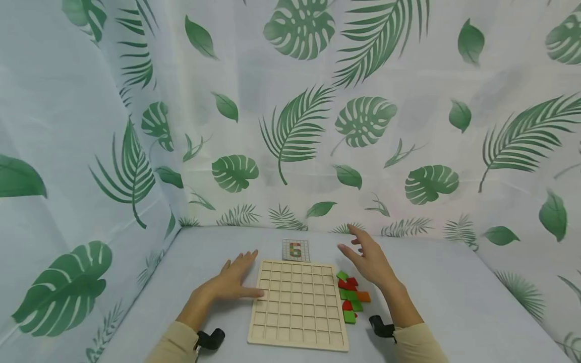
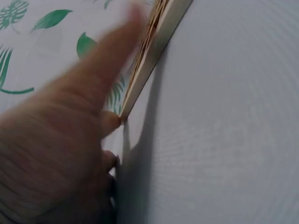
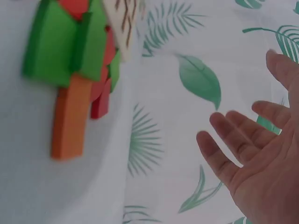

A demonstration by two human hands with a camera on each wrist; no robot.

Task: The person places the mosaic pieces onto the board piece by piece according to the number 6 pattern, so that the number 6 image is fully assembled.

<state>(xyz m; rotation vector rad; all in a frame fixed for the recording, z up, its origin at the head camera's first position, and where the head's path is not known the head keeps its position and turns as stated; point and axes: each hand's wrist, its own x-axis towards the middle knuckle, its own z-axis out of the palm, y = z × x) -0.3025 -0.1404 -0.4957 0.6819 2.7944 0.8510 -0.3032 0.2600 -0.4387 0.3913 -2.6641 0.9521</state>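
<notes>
A pale wooden grid board (image 1: 297,305) with many square recesses lies on the table. My left hand (image 1: 232,280) is at its left edge, fingers spread and the thumb reaching over the rim. In the left wrist view, the left hand (image 2: 56,135) shows its thumb blurred beside the board's edge (image 2: 156,51). My right hand (image 1: 369,257) hovers beyond the board's right side, fingers loosely extended, holding nothing. Below it, a pile of green, red and orange blocks (image 1: 351,295) lies against the board's right edge. The right wrist view shows the right palm (image 3: 266,182) apart from an orange block (image 3: 72,119).
A small card (image 1: 296,250) with a gridded coloured figure lies just behind the board. A leaf-patterned curtain (image 1: 299,126) hangs behind and to the left of the white table (image 1: 454,292). Each wrist wears a black camera (image 1: 211,339).
</notes>
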